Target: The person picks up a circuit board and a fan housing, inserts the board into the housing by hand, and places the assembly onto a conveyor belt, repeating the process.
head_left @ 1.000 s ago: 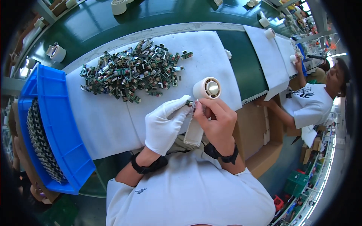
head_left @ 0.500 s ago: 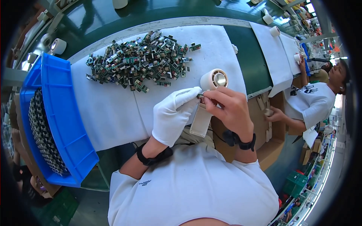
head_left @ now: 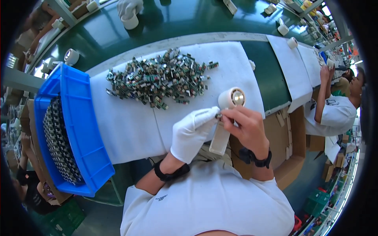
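My left hand [head_left: 191,135], in a white glove, pinches a small circuit board [head_left: 219,116] between thumb and forefinger. My bare right hand [head_left: 247,128] has its fingertips closed on the other side of the same board, whose details are mostly hidden. Just beyond and partly under my hands lies a white handheld fan body [head_left: 226,97]; its round head has a shiny metal centre and its flat handle [head_left: 219,144] points toward me over the table edge. A large heap of small green circuit boards [head_left: 157,78] is spread on the white sheet to the far left of my hands.
At the left stands a blue bin [head_left: 84,129] with rows of small boards [head_left: 59,137] inside. A cardboard box [head_left: 296,155] sits right of my right arm. A green conveyor [head_left: 189,23] carries white parts along the back. A co-worker [head_left: 334,110] works at the right.
The view has shifted, so the scene sits lower and further right. Both hands stay together on the board. A gloved hand has appeared at a white part on the conveyor; the co-worker's hands have risen.
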### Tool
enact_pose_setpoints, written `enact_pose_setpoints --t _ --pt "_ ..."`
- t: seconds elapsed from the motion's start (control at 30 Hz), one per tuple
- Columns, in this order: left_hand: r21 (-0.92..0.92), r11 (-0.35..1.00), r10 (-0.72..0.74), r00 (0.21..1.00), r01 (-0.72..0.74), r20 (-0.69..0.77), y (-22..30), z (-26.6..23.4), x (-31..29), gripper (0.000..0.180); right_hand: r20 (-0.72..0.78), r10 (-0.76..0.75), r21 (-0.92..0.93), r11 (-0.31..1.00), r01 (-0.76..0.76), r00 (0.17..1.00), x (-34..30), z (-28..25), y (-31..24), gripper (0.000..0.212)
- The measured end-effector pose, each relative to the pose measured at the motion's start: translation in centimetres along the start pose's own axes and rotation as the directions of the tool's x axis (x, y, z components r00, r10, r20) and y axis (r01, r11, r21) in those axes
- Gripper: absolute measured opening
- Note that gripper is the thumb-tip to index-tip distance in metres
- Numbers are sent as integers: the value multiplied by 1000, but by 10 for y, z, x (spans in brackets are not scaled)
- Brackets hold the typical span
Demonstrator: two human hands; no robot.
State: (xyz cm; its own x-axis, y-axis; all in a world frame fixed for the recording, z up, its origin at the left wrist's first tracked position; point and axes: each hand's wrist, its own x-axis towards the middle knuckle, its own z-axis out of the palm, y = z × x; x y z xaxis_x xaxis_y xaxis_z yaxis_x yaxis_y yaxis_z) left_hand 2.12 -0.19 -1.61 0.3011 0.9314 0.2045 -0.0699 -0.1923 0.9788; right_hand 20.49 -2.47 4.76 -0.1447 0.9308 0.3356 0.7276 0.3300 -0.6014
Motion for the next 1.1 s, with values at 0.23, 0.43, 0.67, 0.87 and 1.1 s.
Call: enact_pose_setpoints --t 0.23,0.43,0.67,0.87,1.1 --pt "194 970 150 989 -149 9 3 3 -8 36 -19 -58 -20 998 58 998 -6 -1 -2 13" --pt "324 904 299 954 -278 -17 5 11 -16 43 -128 165 124 981 -150 978 -19 21 -14 10" --pt "413 856 318 947 -310 52 0 9 -18 42 -158 220 185 964 -190 963 -23 27 -13 9" --pt "410 847 370 929 -339 3 0 14 -15 41 -92 183 169 972 -166 979 -20 23 -12 9" --pt "293 919 281 959 -265 -15 5 9 -10 36 -125 57 85 995 -46 991 -17 19 -7 9"
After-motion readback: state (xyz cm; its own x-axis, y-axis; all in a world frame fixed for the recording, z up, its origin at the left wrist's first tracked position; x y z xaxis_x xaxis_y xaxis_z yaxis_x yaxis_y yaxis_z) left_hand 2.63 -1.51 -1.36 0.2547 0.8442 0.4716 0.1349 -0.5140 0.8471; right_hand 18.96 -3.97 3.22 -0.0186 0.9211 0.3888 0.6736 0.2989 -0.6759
